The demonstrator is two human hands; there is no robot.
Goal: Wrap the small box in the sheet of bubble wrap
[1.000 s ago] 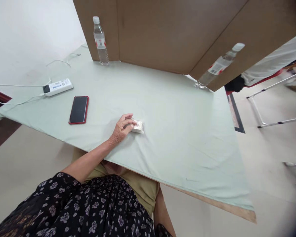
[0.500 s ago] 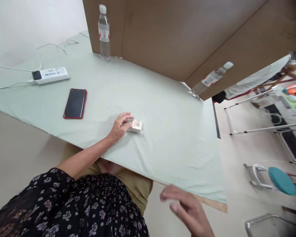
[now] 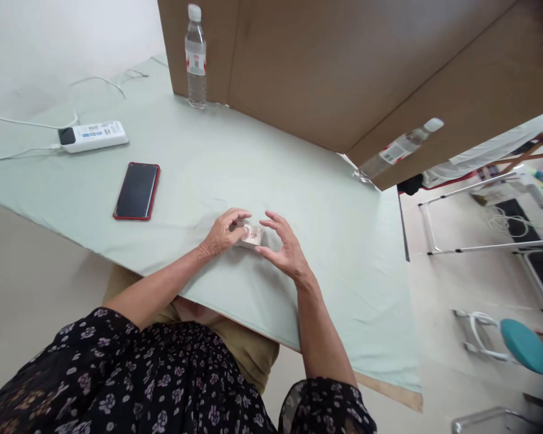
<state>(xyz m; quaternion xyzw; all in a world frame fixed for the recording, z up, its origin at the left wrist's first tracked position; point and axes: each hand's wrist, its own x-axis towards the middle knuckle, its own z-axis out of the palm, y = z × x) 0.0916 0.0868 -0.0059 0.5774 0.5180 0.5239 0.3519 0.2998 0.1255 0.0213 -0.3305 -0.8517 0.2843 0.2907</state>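
While left hand [image 3: 221, 235] stays, right hand [image 3: 284, 246] has reached the card pack [image 3: 252, 235].

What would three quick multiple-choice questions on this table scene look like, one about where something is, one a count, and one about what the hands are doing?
1. Where does the phone lie?
A. On the cloth, left of the hands
B. Against the brown board
C. On the floor

2. How many water bottles stand on the table?
A. One
B. Two
C. Four

3. How does the small pack stand with the hands?
A. Lifted high above the cloth
B. Lying alone, far from both hands
C. On the cloth, left hand gripping it, right hand open beside it

Answers: 1 A, the red-edged phone lies flat, left of the hands. 2 B, one bottle stands at the board's left corner, another bottle at its right end. 3 C, left fingers curl on the pack while the right hand's fingers spread beside it.
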